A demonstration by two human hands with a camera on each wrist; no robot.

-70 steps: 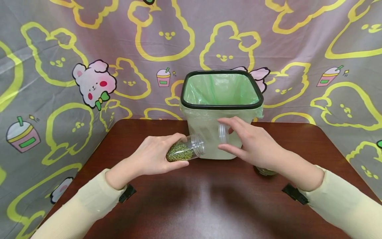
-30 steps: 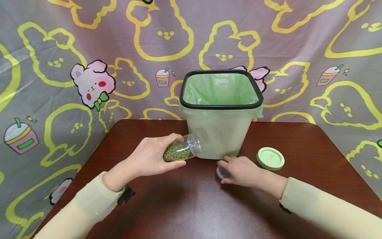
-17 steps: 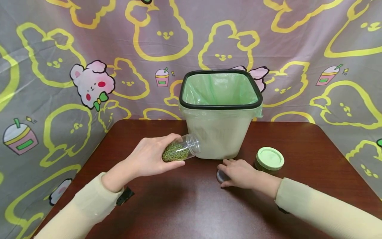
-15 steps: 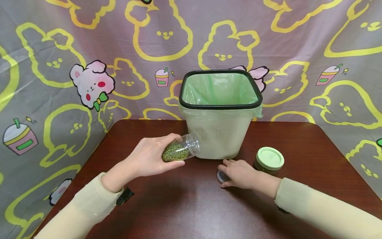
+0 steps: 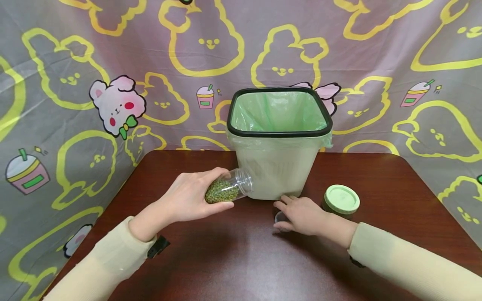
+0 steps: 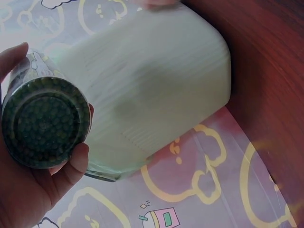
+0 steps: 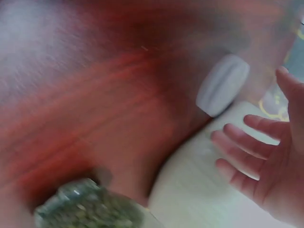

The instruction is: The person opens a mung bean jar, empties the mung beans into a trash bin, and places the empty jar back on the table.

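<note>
In the head view my left hand (image 5: pixel 190 196) grips a clear jar (image 5: pixel 226 188) part-filled with small green beans. The jar is tilted with its uncovered mouth to the right, held above the table. Its round base faces the left wrist camera. My right hand (image 5: pixel 303 215) is low over the table at the foot of the bin, above a clear round lid (image 5: pixel 279 218). In the right wrist view the lid (image 7: pixel 223 85) lies on the table, apart from the spread fingers. The hand partly covers the lid in the head view.
A cream waste bin (image 5: pixel 278 167) with a black rim and green liner stands at the back middle. Right of it sits a second jar with a pale green lid (image 5: pixel 342 198), close beside my right forearm. A patterned cloth (image 5: pixel 180 50) hangs behind the brown table (image 5: pixel 241 259).
My right hand has carried the clear lid from near the jar's mouth down to the table. In the last half second its fingers have loosened and risen slightly. The left hand stays almost still.
</note>
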